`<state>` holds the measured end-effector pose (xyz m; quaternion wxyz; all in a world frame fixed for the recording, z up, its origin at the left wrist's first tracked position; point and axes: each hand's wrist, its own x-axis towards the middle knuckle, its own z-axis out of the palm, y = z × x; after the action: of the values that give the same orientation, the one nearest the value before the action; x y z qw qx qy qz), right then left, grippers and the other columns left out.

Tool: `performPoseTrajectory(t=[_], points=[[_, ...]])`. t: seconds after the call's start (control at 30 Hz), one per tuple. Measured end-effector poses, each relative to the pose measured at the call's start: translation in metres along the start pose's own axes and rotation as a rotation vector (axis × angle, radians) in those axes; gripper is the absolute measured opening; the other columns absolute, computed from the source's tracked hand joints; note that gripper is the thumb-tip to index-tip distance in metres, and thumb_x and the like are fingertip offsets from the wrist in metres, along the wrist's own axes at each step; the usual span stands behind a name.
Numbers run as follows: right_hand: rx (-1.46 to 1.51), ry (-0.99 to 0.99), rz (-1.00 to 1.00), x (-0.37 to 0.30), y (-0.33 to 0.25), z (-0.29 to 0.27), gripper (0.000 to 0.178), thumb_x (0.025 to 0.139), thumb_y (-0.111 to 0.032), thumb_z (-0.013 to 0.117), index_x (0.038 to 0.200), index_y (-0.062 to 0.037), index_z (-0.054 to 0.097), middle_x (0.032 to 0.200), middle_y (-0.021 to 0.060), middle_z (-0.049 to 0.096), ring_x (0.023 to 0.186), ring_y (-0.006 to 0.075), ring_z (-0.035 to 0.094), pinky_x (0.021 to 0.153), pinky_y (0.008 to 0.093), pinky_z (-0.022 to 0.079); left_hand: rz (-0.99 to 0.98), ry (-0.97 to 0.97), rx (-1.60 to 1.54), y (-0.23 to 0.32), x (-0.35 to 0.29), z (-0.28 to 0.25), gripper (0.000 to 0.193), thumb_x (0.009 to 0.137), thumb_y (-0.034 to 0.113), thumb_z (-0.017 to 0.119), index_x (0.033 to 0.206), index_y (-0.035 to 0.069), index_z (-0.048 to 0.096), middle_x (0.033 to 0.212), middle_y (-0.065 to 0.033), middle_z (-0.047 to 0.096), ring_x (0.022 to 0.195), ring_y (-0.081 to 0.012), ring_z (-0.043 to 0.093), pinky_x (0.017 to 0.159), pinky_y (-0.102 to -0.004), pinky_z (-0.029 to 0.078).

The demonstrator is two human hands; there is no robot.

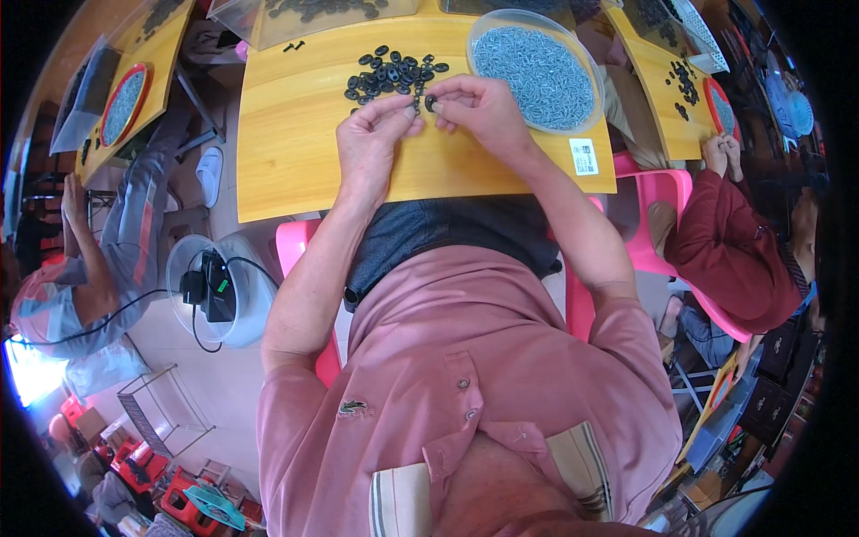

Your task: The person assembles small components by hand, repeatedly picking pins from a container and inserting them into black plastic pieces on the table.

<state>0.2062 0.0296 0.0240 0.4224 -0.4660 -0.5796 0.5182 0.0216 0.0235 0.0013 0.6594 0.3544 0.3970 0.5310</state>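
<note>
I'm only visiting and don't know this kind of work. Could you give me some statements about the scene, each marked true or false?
1. The right hand pinches a small black piece. True.
2. The left hand is close to the right hand, near a loose pile of black parts. True.
3. A round tub of small silvery pieces stands on the wooden table. True.
4. The tub stands to the left of the pile. False: it stands to the right of it.
5. Both hands wear thick gloves. False: both are bare.
</note>
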Motion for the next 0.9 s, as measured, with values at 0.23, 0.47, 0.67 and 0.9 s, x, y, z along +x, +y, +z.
performPoseTrajectory(t=[0.23, 0.47, 0.67, 0.9], points=[[-0.017, 0.008, 0.018, 0.0003, -0.0004, -0.0003, 0.023, 0.088, -0.004, 0.064, 0.108, 0.0057, 0.067, 0.083, 0.0062, 0.069, 0.071, 0.0098, 0.065, 0.064, 0.0227, 0.052, -0.002, -0.002, 0.015, -0.0009, 0.0005, -0.0005, 0.018, 0.090, -0.002, 0.064, 0.108, -0.006, 0.066, 0.093, -0.0131, 0.069, 0.081, -0.0178, 0.069, 0.076, -0.0260, 0.057], [-0.053, 0.009, 0.028, -0.0011, -0.0036, 0.0016, 0.022, 0.088, -0.006, 0.065, 0.107, 0.0042, 0.068, 0.078, 0.0048, 0.069, 0.069, 0.0087, 0.064, 0.062, 0.0213, 0.050, -0.006, -0.011, 0.037, -0.0015, 0.0003, -0.0006, 0.018, 0.090, -0.003, 0.064, 0.107, -0.006, 0.067, 0.094, -0.0136, 0.070, 0.081, -0.0178, 0.069, 0.076, -0.0261, 0.056], [-0.045, 0.019, -0.041, 0.0008, 0.0040, 0.0008, 0.021, 0.088, -0.011, 0.066, 0.103, 0.0027, 0.070, 0.075, 0.0059, 0.070, 0.065, 0.0091, 0.065, 0.057, 0.0222, 0.050, -0.012, -0.022, 0.063, -0.0015, 0.0005, -0.0014, 0.020, 0.089, 0.000, 0.067, 0.108, -0.006, 0.067, 0.094, -0.0136, 0.071, 0.080, -0.0149, 0.069, 0.077, -0.0247, 0.054], [-0.067, 0.024, -0.027, -0.0004, 0.0021, 0.0021, 0.020, 0.088, -0.010, 0.066, 0.102, 0.0034, 0.070, 0.074, 0.0069, 0.070, 0.064, 0.0099, 0.065, 0.057, 0.0225, 0.051, -0.040, -0.033, 0.026, -0.0007, -0.0014, 0.0002, 0.021, 0.089, -0.001, 0.066, 0.109, -0.008, 0.066, 0.098, -0.0156, 0.071, 0.083, -0.0169, 0.070, 0.077, -0.0248, 0.055]])
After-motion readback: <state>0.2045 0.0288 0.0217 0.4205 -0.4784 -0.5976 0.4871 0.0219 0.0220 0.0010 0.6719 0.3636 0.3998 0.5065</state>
